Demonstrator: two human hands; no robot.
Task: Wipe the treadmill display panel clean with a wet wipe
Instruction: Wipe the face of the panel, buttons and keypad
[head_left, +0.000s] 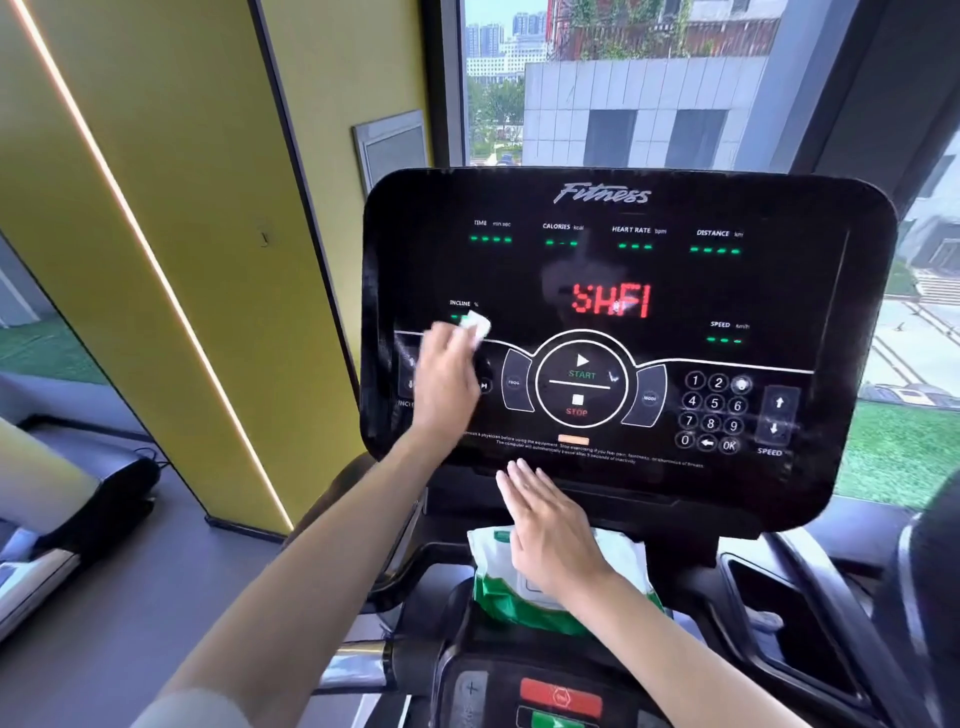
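Scene: A person stood at a treadmill beside a yellow wall and a window that looked out on city buildings.

Display panel: The black treadmill display panel faced the person, tilted back, with red characters lit at its centre and green dashes under TIME, CALORIES, HEART RATE and DISTANCE.

Left hand: The left hand was pressed against the lower left of the panel, over the incline buttons, its fingers closed on a folded white wet wipe.

Wet wipe: The wipe stuck out above the fingertips, against the glass just under the INCLINE label and left of the round START/STOP control.

Right hand: The right hand was held flat and palm down, fingers straight and close together, gripping nothing; its fingertips reached the panel's bottom edge.

Wipe pack: A white and green pack of wipes lay on the console shelf directly under the right hand; whether the palm touched it could not be told.

Keypad: The number keypad and the speed arrows sat on the panel's right side, well apart from both hands.

Below: A red button showed on the lower console, near the frame's bottom edge.
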